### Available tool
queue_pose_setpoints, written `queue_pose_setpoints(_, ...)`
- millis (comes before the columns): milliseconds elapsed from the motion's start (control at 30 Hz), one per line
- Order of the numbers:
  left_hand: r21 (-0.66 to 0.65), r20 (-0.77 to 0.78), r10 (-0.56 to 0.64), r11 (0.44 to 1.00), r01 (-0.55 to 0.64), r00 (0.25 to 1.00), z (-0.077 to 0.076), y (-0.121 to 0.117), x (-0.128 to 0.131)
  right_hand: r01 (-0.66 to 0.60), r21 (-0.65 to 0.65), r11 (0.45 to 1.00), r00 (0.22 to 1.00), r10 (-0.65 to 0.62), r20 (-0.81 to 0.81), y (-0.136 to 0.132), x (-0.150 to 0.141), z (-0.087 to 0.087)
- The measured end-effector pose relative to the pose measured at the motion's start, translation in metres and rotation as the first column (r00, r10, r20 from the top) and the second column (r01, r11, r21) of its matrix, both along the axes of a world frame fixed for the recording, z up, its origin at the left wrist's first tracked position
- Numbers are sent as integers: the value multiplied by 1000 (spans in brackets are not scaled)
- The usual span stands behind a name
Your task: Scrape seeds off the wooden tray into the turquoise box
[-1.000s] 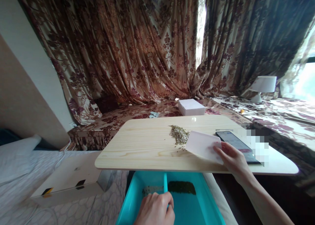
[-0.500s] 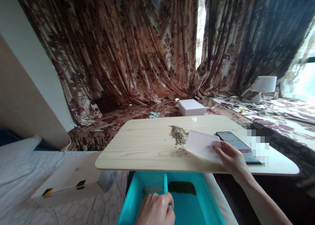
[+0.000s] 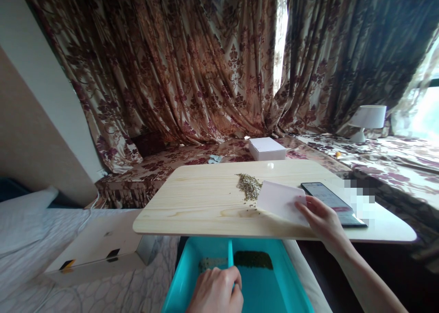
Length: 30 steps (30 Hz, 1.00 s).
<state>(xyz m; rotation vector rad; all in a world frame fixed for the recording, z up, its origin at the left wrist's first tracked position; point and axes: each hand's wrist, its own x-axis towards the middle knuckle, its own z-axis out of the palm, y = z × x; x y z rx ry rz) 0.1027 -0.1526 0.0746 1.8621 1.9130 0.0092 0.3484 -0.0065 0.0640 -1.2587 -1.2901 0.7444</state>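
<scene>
My right hand (image 3: 322, 224) holds a white card (image 3: 280, 201) by its right edge, tilted with its left edge on the wooden table (image 3: 206, 203). The card's edge touches a small pile of greenish seeds (image 3: 249, 186). Below the table's front edge sits a teal tray (image 3: 274, 294) with a centre divider (image 3: 230, 258); pale grains lie left of the divider and dark green ones (image 3: 253, 259) lie to its right. My left hand (image 3: 216, 292) is closed around the near end of the divider.
A black phone (image 3: 331, 203) lies on the table just right of the card. Behind the table are a white box (image 3: 266, 148), a white lamp (image 3: 367, 121) and heavy patterned curtains. A flat white carton (image 3: 99, 246) lies on the bed at the left.
The card and my right hand have crept slightly left toward the seed pile. My left hand stays on the tray divider.
</scene>
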Motion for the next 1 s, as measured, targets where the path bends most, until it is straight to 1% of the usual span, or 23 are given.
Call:
queue_pose_setpoints(167,5,1,9,1000,-9,1000,0,-2,0,1,-5,1000,1000,-1,17,-2,-2,-1)
queue_pose_setpoints(300,5,14,20,1000,-20,1000,-1,-4,0,3,-34,999,1000,-4,-25,-1,-2,2)
queue_pose_setpoints(400,7,18,27,1000,-27,999,-2,-4,-1,8,-31,1000,999,-10,-49,-1,-2,2)
queue_pose_setpoints(600,8,29,17,1000,-17,999,-3,-3,-2,-56,-24,998,998,55,-11,-4,-4,-2)
queue_pose_setpoints(800,10,31,25,1000,-25,999,-4,-4,-2,-16,-6,1000,1000,16,-26,-3,-5,-2)
queue_pose_setpoints(1000,6,30,24,1000,-24,999,-6,-3,-3,-57,-30,998,998,56,-28,-4,-7,-5)
